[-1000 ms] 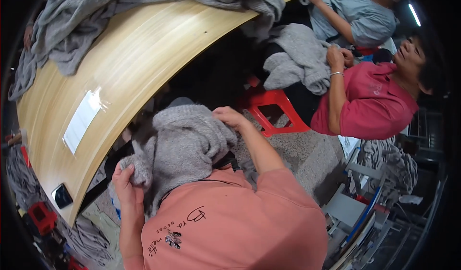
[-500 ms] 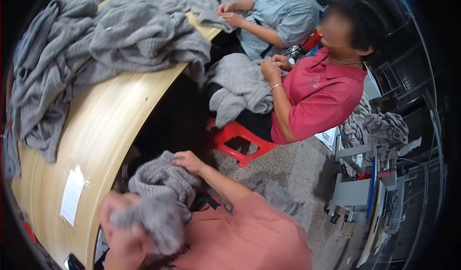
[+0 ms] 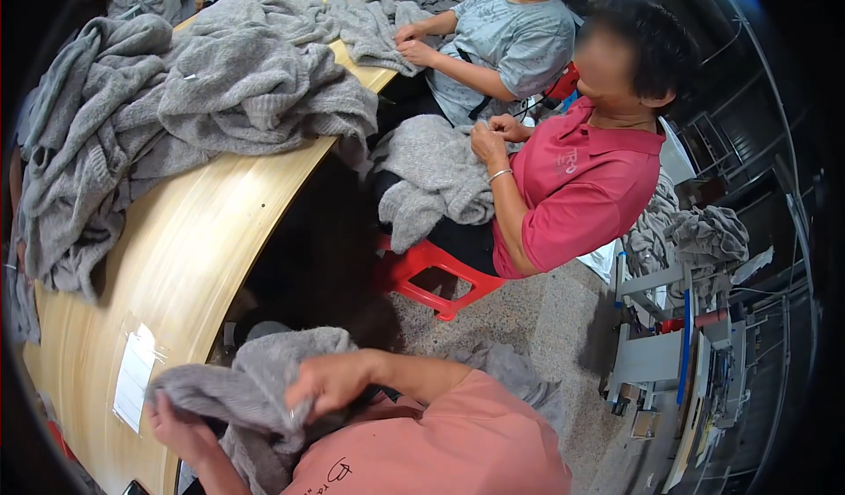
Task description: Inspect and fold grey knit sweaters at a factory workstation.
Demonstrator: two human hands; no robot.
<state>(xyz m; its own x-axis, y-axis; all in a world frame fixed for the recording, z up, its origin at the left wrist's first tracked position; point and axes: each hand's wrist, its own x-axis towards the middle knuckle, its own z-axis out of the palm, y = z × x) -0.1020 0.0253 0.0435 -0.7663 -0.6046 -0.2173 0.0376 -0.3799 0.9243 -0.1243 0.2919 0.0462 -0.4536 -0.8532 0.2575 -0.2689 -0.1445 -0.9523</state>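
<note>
A grey knitted garment (image 3: 290, 354) lies bunched over my lap beside the table edge. Its folded edge is gripped by my left hand (image 3: 180, 429), with the thumb up against the knit. My right hand (image 3: 330, 382) is closed, its fingers pinching the cloth a short way to the right. A tiny pale spot shows at those fingertips, too small to name. Between the two hands the knit is drawn out in a band. The lower part of the garment hangs down beside my left forearm.
A curved wooden table (image 3: 202, 222) carries a big heap of grey knits (image 3: 255, 81) and a taped white paper (image 3: 132, 381). Across from me a co-worker in a red shirt (image 3: 590, 178) sits on a red stool (image 3: 440, 271); another person sits beyond. Grey cloth (image 3: 515, 376) lies on the floor.
My left hand has lowered and moved left with the garment's edge. My right hand has come down and closer to it, onto the cloth. The view has shifted slightly.
</note>
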